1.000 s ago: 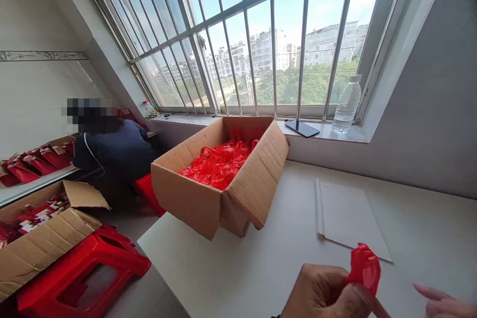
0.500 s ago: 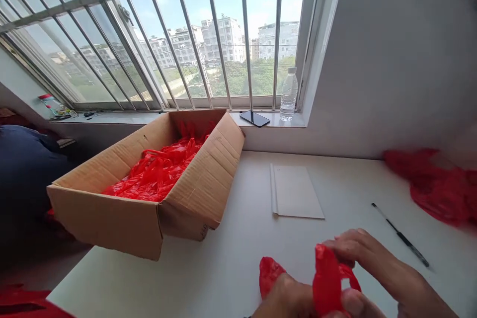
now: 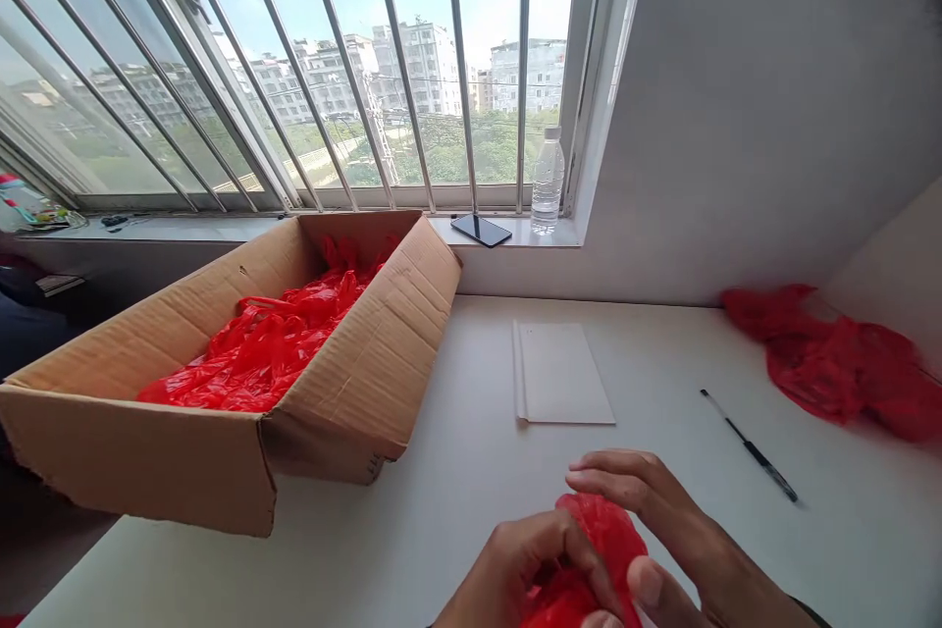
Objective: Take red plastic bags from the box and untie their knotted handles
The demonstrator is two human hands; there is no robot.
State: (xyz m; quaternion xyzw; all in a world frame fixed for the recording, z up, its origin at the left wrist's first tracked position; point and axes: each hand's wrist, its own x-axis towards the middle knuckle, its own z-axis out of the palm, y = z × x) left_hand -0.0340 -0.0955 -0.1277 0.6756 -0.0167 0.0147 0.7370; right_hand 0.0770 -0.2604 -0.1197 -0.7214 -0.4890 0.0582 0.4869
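A crumpled red plastic bag (image 3: pixel 604 532) is bunched between my two hands at the bottom of the head view, above the white table. My left hand (image 3: pixel 526 559) grips it from the left, its fingers curled into the folds. On the other side my right hand (image 3: pixel 662 520) has its fingers arched over the top of the bag and its thumb against the near side. The bag's lower part is hidden by my hands and the picture's edge. Up to the left, a cardboard box (image 3: pixel 353 363) holds a heap of red plastic bags (image 3: pixel 272 343).
A white folder (image 3: pixel 563 373) and a black pen (image 3: pixel 751 446) lie on the table (image 3: pixel 412 549). More red bags (image 3: pixel 839 358) are piled at the right by the wall. A phone (image 3: pixel 482 230) and a water bottle (image 3: pixel 547 182) occupy the sill of the barred window.
The red bag was stretched between my hands and is now bunched into one compact bundle. My left hand has come more into view. The camera has turned a little to the right.
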